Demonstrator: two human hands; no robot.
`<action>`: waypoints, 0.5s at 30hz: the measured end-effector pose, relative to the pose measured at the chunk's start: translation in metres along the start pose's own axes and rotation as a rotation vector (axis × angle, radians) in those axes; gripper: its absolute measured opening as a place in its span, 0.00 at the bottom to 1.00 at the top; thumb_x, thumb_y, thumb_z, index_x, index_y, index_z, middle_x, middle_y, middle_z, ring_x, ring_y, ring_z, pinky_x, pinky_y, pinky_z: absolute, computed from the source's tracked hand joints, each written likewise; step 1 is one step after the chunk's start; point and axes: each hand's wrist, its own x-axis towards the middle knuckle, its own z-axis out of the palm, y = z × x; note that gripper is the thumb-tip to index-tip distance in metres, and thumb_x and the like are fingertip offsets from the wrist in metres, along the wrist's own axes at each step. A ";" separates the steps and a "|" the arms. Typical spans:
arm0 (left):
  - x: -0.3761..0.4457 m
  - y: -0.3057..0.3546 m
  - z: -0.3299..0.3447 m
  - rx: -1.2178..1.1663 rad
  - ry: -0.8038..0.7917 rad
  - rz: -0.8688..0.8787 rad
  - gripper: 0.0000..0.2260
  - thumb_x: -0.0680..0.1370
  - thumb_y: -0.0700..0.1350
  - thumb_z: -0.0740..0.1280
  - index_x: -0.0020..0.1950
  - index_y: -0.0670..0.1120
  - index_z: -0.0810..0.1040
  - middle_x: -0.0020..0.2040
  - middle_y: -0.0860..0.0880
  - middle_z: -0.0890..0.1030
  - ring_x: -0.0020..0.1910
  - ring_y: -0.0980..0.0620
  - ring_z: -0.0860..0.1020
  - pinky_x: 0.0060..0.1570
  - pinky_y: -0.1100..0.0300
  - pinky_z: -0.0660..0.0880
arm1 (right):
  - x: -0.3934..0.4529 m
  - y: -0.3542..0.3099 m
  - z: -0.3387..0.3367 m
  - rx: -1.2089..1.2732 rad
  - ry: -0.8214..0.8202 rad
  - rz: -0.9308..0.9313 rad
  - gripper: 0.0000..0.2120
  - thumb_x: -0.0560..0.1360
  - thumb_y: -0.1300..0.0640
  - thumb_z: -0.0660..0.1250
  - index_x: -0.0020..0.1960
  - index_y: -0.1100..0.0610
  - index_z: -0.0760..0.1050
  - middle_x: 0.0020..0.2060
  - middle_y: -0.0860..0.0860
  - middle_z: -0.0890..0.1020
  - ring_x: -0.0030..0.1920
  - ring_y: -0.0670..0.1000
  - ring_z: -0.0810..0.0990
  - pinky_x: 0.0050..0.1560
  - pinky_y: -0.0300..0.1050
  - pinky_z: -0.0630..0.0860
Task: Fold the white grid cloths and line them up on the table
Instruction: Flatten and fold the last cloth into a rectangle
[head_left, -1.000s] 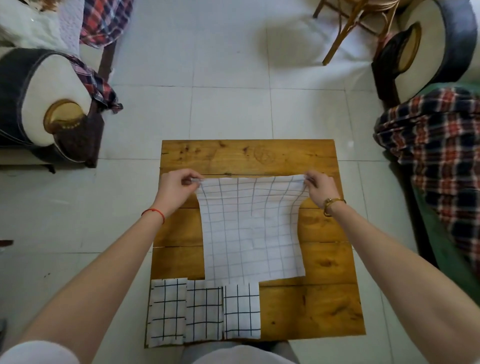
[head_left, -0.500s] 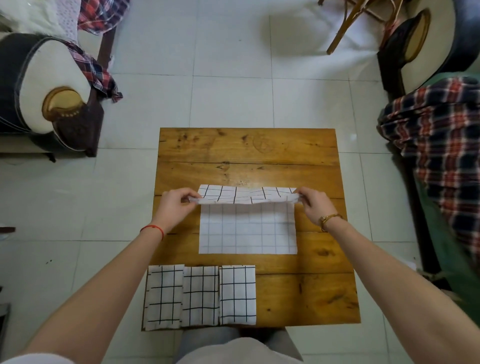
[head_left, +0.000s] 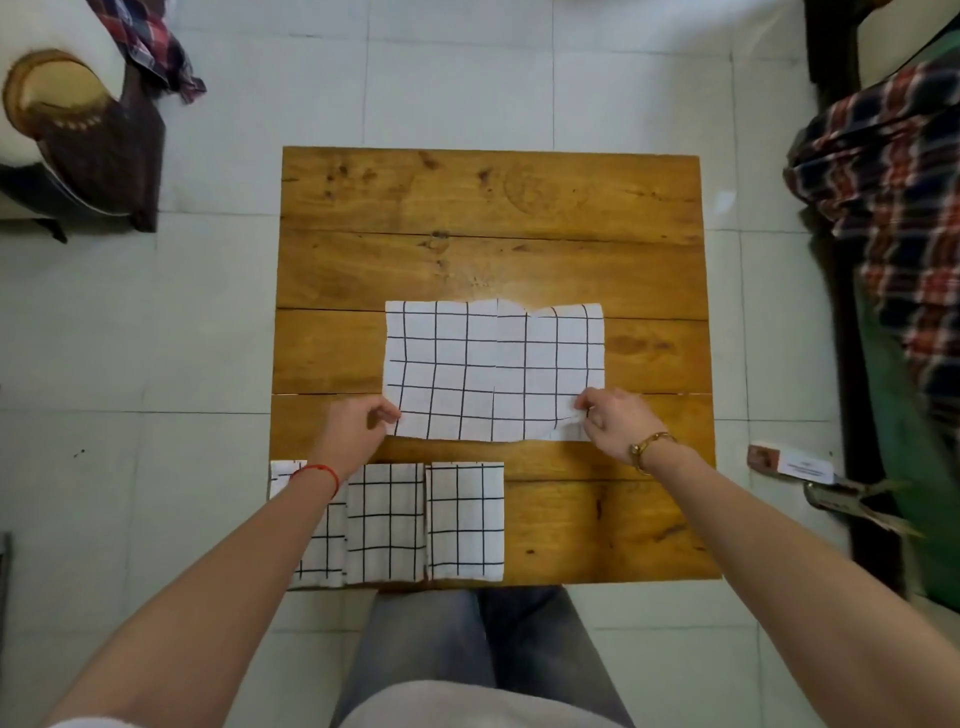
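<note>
both hands pinch the near corners of a half-folded grid cloth

the wooden surface (head_left: 493, 208) fills the middle of the view, standing on a pale tiled floor (head_left: 457, 78). at the far left sits a dark and cream armchair (head_left: 67, 135) with a plaid cloth (head_left: 156, 47) hanging over it; along the right edge lies a larger plaid fabric (head_left: 893, 218) on green furniture.

both forearms reach from the near edge of the view up over the surface, roughly parallel, bare to the elbows. the left forearm crosses above the leftmost folded cloth.

the white grid cloth (head_left: 493, 369) lies flat in the middle of the surface, folded to a wide rectangle, its far edge slightly wavy and a crease running down its centre. its near edge sits just beyond a row of three folded grid cloths (head_left: 415, 519), which lie side by side, touching, along the near left edge of the surface.

the left hand (head_left: 358, 426) has its fingers curled and pinches the cloth's near left corner, knuckles toward the camera. the right hand (head_left: 613, 421) pinches the near right corner between thumb and fingertips, where the fabric is a little rumpled and lifted. the hands are well apart, one at each end of the near edge.

a red string (head_left: 317, 473) circles the left wrist, and a gold bracelet (head_left: 649, 447) the right.
</note>
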 end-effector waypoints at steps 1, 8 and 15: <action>0.002 -0.001 0.004 0.015 0.028 -0.006 0.11 0.79 0.36 0.63 0.50 0.50 0.81 0.49 0.53 0.82 0.46 0.59 0.78 0.52 0.61 0.78 | 0.001 0.000 0.004 0.018 -0.012 -0.002 0.11 0.76 0.54 0.60 0.57 0.51 0.74 0.51 0.50 0.79 0.54 0.53 0.75 0.51 0.46 0.73; 0.040 0.011 0.010 0.168 0.272 0.175 0.11 0.80 0.41 0.60 0.59 0.49 0.78 0.53 0.51 0.79 0.53 0.54 0.76 0.55 0.55 0.77 | 0.043 -0.010 -0.001 0.361 0.421 0.288 0.10 0.80 0.53 0.57 0.46 0.56 0.73 0.38 0.51 0.78 0.36 0.51 0.76 0.33 0.44 0.72; 0.098 0.028 0.005 -0.026 0.416 0.040 0.11 0.79 0.44 0.63 0.61 0.47 0.75 0.56 0.49 0.78 0.57 0.51 0.75 0.58 0.55 0.75 | 0.103 -0.005 -0.023 0.504 0.523 0.589 0.10 0.78 0.48 0.60 0.50 0.55 0.71 0.41 0.51 0.77 0.42 0.54 0.78 0.44 0.52 0.78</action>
